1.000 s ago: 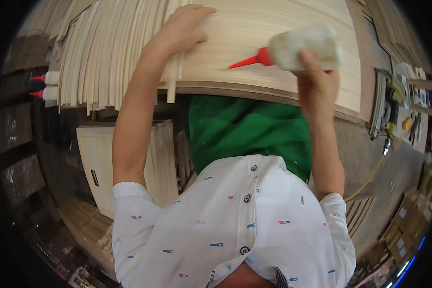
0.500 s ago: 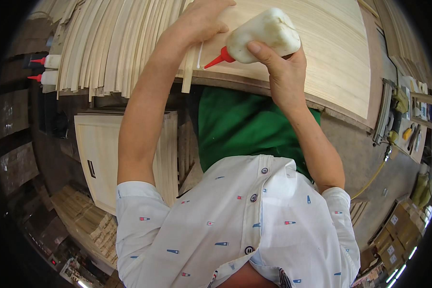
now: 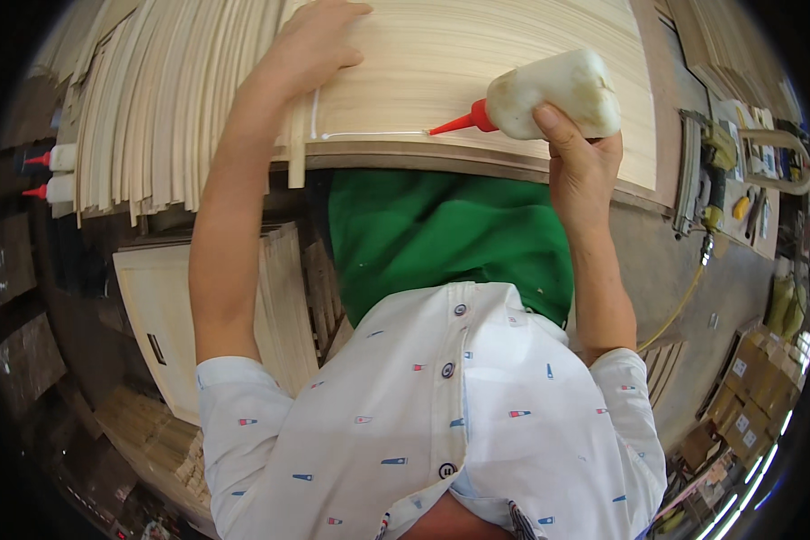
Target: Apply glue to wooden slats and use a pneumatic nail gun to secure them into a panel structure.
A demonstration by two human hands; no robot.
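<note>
Bottle, white with red nozzle, clasped in right hand, tilted over wooden panel, tip at right end of white line along near edge; left hand at panel's left edge, thumb and fingers apart, beside wooden strips.

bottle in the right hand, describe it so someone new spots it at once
Start at the broad pale wooden panel at top centre. Over its near right part, the right hand holds a whitish, stained bottle, its red nozzle pointing left. Unlike the two red-tipped bottles at far left, it is held.
</note>
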